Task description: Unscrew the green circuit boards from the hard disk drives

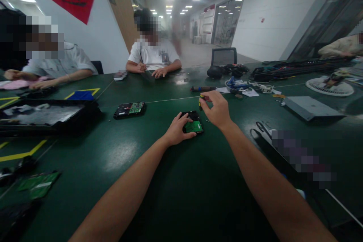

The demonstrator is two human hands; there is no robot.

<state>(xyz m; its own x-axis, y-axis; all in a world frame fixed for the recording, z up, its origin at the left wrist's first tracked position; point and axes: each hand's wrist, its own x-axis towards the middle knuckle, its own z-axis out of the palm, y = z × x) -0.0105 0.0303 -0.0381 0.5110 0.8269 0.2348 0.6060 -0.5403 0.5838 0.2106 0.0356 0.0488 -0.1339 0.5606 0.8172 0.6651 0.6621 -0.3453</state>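
In the middle of the table lies a hard drive (195, 126) with a green circuit board facing up in a dark casing. My left hand (179, 130) grips it from the left, thumb along the near edge and fingers over the far part, covering some of it. Just above the drive's right side, my right hand (216, 109) pinches a small yellow-and-black screwdriver (200, 103), held upright. I cannot make out whether its tip touches the drive. Tiny bits, perhaps screws (208, 121), lie right of the drive. A second hard drive (129, 109) rests farther left.
Left are a large black tray-like casing (56, 115) and loose green circuit boards (39, 185). On the right sit a grey metal box (312, 106), a round white grille (329, 86) and a bowl of cables (236, 85). Co-workers (154, 55) sit across the green table (159, 181).
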